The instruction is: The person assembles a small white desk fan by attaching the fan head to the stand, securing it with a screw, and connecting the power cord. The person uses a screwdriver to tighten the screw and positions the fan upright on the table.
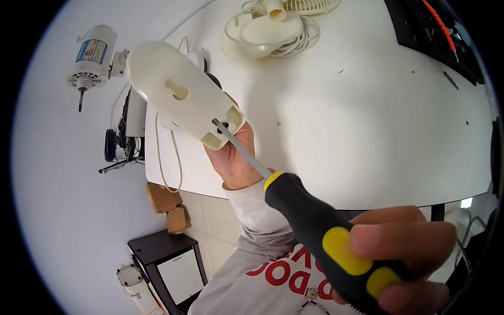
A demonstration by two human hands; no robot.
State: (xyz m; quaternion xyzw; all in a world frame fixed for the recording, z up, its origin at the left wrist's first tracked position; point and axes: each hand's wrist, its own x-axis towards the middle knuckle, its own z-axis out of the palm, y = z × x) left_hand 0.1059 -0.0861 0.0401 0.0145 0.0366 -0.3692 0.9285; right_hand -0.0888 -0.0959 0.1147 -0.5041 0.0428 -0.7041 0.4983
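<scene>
My left hand (234,160) is closed around the lower end of a long cream plastic fan housing (157,68), mostly from behind. The housing has a keyhole-shaped slot and, at its near end, a dark round hole (223,128) between two recesses. A white fan motor (96,52) with a thin metal shaft joins its far left end. In my right hand (404,239) is a screwdriver (307,207) with a black and yellow handle. Its tip overlaps the housing beside the dark hole; whether it touches, I cannot tell.
On the white table (367,121) stands a cream fan base (262,37) with a coiled cord. A fan grille (312,5) lies behind it. A black tray (420,31) holding an orange-red coiled piece sits far right. Cardboard boxes (164,198) and a dark cabinet (163,241) stand lower left.
</scene>
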